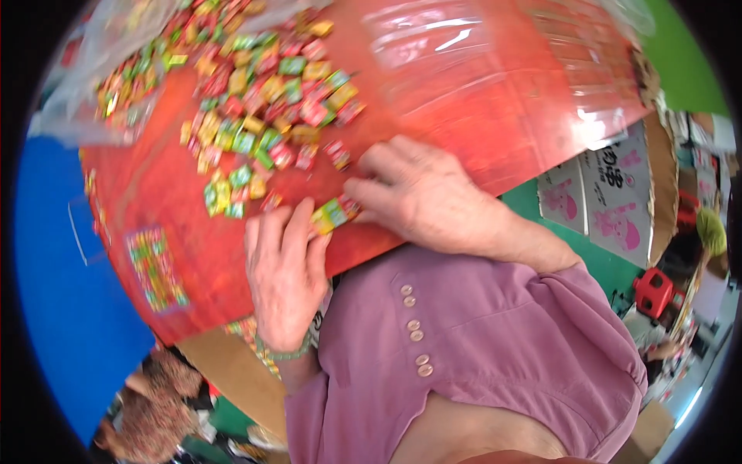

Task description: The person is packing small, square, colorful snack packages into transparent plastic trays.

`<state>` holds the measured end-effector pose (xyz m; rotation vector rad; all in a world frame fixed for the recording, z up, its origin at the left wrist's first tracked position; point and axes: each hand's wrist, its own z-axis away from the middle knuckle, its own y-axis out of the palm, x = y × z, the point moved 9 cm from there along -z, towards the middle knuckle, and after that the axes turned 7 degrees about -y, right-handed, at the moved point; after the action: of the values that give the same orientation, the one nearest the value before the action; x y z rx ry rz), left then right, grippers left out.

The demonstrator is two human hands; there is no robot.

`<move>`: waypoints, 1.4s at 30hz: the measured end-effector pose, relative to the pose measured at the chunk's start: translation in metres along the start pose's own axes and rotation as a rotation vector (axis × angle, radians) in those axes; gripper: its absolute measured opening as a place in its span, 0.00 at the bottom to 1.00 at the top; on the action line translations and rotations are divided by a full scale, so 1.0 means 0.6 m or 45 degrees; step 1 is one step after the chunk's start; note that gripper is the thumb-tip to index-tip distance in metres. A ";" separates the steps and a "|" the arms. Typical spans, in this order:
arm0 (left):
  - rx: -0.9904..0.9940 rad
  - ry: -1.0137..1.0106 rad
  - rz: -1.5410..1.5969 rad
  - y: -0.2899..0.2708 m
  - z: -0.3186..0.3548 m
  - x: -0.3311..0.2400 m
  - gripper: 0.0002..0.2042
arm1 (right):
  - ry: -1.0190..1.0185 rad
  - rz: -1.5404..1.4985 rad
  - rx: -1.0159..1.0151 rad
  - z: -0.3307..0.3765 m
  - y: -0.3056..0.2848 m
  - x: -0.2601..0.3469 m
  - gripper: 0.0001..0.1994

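A short row of small wrapped candies (332,216), yellow, green and red, lies between my hands near the table's front edge. My left hand (284,267), with a green bead bracelet at its wrist, has thumb and forefinger at the row's left end. At the other end, the bent fingers of my right hand (421,193) close on the candies; its fingertips are partly hidden. Just beyond is a loose pile of the same candies (267,85). A small cluster of candies (232,191) sits beside my left fingertips.
Candies spill from a clear plastic bag (108,77) on the red table (301,185). A flat pack of candies (157,268) lies at left. Clear plastic trays (429,35) lie at the back. Below stand a cardboard box (232,379) and a printed carton (607,193). Another person (151,410) is at lower left.
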<state>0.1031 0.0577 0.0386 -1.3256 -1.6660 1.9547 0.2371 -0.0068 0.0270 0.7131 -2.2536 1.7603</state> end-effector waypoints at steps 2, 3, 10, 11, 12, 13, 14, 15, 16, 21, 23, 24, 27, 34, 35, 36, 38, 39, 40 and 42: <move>0.040 0.012 0.010 0.004 -0.004 -0.002 0.18 | 0.005 -0.020 0.026 0.002 0.001 -0.001 0.17; 0.035 0.012 0.011 0.005 -0.006 0.001 0.17 | 0.000 -0.012 0.023 0.003 0.002 -0.003 0.16; 0.023 0.020 0.058 0.008 -0.007 0.002 0.16 | -0.033 -0.048 -0.041 0.005 0.008 -0.004 0.14; 0.018 -0.003 0.031 0.011 -0.005 0.003 0.16 | -0.046 -0.059 -0.041 0.007 0.010 -0.002 0.14; 0.013 0.005 0.029 0.014 -0.003 -0.001 0.16 | -0.054 -0.068 -0.044 0.009 0.010 -0.003 0.14; 0.003 -0.013 0.061 0.017 -0.002 -0.004 0.16 | -0.056 -0.063 -0.050 0.013 0.005 -0.005 0.14; -0.009 -0.045 0.086 0.015 0.002 -0.005 0.16 | -0.046 -0.072 -0.051 0.015 0.002 -0.005 0.14; -0.016 -0.053 0.075 0.014 0.000 -0.012 0.16 | -0.037 -0.083 -0.052 0.018 -0.003 -0.006 0.14; -0.006 -0.044 0.099 0.016 -0.007 -0.022 0.16 | -0.050 -0.090 -0.055 0.022 -0.013 -0.008 0.14; -0.059 0.094 0.133 0.014 -0.061 -0.081 0.15 | 0.051 0.068 -0.116 0.035 -0.094 -0.049 0.16; -0.065 0.123 0.119 0.020 -0.097 -0.099 0.15 | 0.000 0.078 -0.219 0.030 -0.130 -0.070 0.15; -0.064 0.184 0.122 0.026 -0.116 -0.113 0.15 | 0.002 0.136 -0.232 0.028 -0.142 -0.084 0.15; -0.089 0.216 0.163 0.047 -0.167 -0.133 0.12 | 0.018 0.183 -0.209 0.022 -0.160 -0.135 0.16; -0.154 0.260 0.143 0.082 -0.209 -0.156 0.09 | -0.005 0.199 -0.128 0.022 -0.158 -0.197 0.17; -0.146 0.259 0.136 0.085 -0.210 -0.156 0.10 | -0.008 0.201 -0.119 0.024 -0.156 -0.202 0.17; -0.138 0.259 0.129 0.089 -0.210 -0.157 0.10 | -0.010 0.195 -0.114 0.026 -0.155 -0.205 0.17; -0.139 0.246 0.140 0.090 -0.211 -0.157 0.11 | 0.040 0.161 -0.069 0.032 -0.151 -0.215 0.17; -0.142 0.241 0.152 0.090 -0.211 -0.157 0.13 | 0.040 0.155 -0.066 0.033 -0.151 -0.216 0.17; -0.138 0.236 0.151 0.090 -0.211 -0.157 0.13 | 0.034 0.144 -0.080 0.034 -0.154 -0.215 0.17; -0.159 0.259 0.142 0.088 -0.212 -0.161 0.13 | 0.031 0.132 -0.091 0.036 -0.156 -0.215 0.17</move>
<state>0.2711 0.0576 0.0456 -1.6359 -1.6704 1.7288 0.3971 -0.0114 0.0454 0.5678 -2.3635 1.7127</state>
